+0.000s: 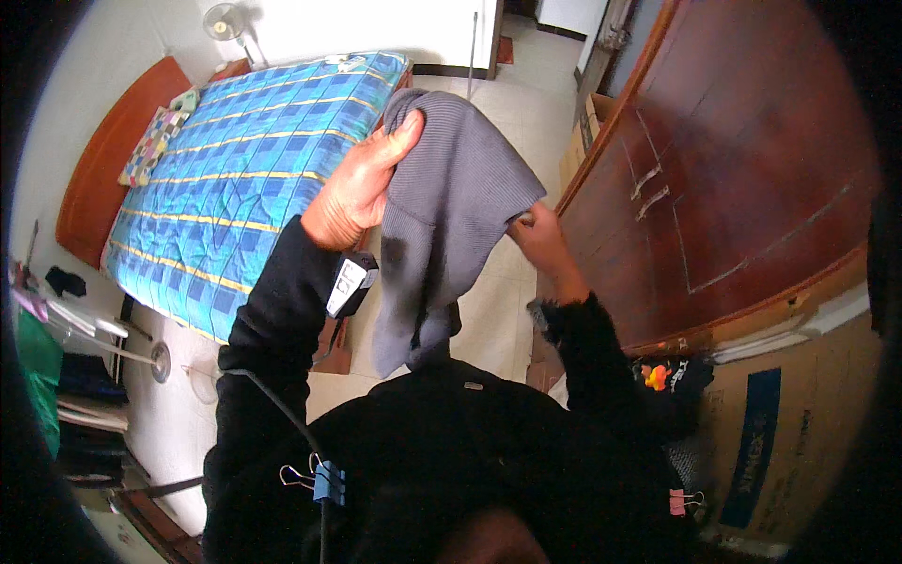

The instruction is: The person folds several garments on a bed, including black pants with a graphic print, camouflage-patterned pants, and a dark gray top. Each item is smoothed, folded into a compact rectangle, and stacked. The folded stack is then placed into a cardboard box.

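A grey ribbed knit garment (pixel 451 179) hangs in front of my chest, held up off the floor. My left hand (pixel 362 183) grips its upper left part, the thumb lying over the fabric and the other fingers hidden behind it. At the garment's right corner, my right hand (pixel 545 246) pinches the edge between thumb and fingers. The cloth is spread between the two hands, and its lower end drops in loose folds close to my body. Which part of the garment each hand has cannot be made out.
A bed with a blue plaid cover (pixel 235 179) stands at the left, with a patterned pillow (pixel 155 146). A fan (pixel 224 21) is behind it. On the right are a dark red wooden wardrobe (pixel 742 169) and a cardboard box (pixel 799 442). A cable with a blue binder clip (pixel 329 482) runs down my front.
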Available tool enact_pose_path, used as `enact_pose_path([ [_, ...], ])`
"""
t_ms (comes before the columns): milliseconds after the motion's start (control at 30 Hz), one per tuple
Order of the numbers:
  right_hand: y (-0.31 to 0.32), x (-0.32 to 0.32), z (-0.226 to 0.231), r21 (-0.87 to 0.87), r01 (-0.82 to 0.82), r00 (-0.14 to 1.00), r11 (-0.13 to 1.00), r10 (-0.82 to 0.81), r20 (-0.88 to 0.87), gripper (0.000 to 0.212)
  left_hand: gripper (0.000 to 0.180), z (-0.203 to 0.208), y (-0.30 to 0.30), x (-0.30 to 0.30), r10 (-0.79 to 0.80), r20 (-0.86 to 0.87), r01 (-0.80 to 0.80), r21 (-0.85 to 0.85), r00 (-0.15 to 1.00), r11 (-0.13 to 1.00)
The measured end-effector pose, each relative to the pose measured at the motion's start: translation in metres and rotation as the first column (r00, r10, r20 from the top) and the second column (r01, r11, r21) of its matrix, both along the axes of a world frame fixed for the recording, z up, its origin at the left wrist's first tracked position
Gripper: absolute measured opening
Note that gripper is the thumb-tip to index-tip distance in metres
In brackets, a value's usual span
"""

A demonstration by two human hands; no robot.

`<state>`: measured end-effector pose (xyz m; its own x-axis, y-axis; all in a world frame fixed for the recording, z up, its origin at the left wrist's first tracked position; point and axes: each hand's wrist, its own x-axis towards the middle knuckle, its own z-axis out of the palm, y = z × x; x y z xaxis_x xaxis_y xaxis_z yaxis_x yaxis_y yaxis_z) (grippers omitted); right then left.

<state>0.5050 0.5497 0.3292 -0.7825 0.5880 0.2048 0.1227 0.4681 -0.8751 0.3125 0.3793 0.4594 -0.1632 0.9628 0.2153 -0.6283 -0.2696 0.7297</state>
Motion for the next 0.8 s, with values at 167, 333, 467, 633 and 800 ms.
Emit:
enact_pose_path([
  [167, -0.103, -0.002, -0.006, -0.261, -0.383, 0.872, 0.886, 0.253, -0.419, 0.049, 0.037, -0.005, -0.001, 0.000, 0.092, -0.002, -0.092, -0.057, 0.996, 0.994],
  [333, -0.128, -0.006, -0.006, 0.033, 0.161, 0.942, 0.986, -0.143, -0.304, 0.053, 0.039, 0.005, -0.009, 0.002, -0.009, 0.036, 0.006, 0.075, 0.999, 0.997],
  [467, -0.126, 0.002, -0.003, 0.041, 0.212, 0.890, 0.976, -0.175, -0.422, 0.028, 0.040, 0.014, -0.020, 0.003, -0.035, 0.061, 0.027, 0.121, 0.998, 0.992],
  [633, -0.127, 0.004, 0.007, -0.186, 0.103, 0.880, 0.977, -0.177, -0.441, 0.018, 0.044, 0.007, -0.034, 0.003, 0.023, 0.016, -0.024, 0.079, 1.000, 0.997],
  [800, -0.122, 0.015, 0.026, -0.107, 0.256, 0.838, 0.961, -0.276, -0.472, 0.015, 0.056, -0.032, -0.066, -0.016, 0.230, 0.032, -0.233, 0.110, 0.973, 0.966],
])
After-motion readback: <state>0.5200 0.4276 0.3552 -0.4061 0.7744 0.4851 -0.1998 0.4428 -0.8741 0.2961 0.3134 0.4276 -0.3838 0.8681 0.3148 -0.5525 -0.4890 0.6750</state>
